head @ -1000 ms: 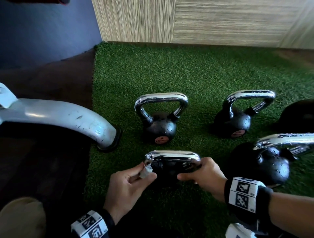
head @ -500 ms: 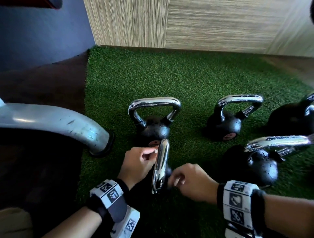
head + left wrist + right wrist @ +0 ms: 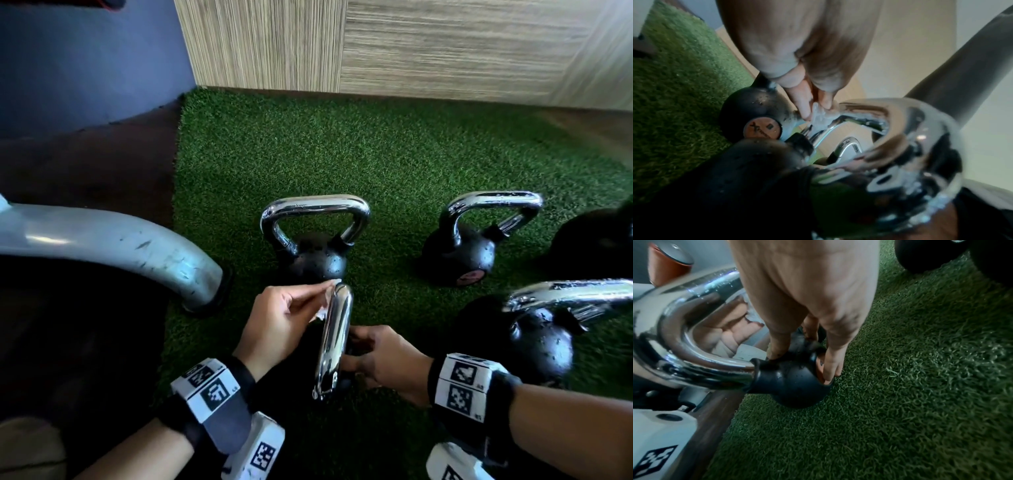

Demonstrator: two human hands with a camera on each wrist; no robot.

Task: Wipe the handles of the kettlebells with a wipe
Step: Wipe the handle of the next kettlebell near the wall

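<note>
The nearest kettlebell's chrome handle (image 3: 334, 339) points away from me, end-on in the head view. My left hand (image 3: 279, 323) pinches a small white wipe (image 3: 322, 310) against the far end of that handle; the left wrist view shows the wipe (image 3: 821, 116) squeezed between thumb and fingertip on the chrome handle (image 3: 906, 129). My right hand (image 3: 383, 363) grips the black ball of the same kettlebell (image 3: 795, 381), thumb near the handle base and fingers round the far side. The ball is mostly hidden from the head camera.
Three more black kettlebells stand on the green turf (image 3: 394, 161): one straight ahead (image 3: 313, 236), one further right (image 3: 472, 236), a larger one at near right (image 3: 544, 329). A grey curved machine leg (image 3: 137, 250) ends at the turf's left edge. A wood-panel wall (image 3: 411, 44) closes the back.
The near kettlebell was turned a quarter turn, its handle going from crosswise to pointing away. My left hand moved up to the handle's far end with the wipe; my right hand shifted to the ball.
</note>
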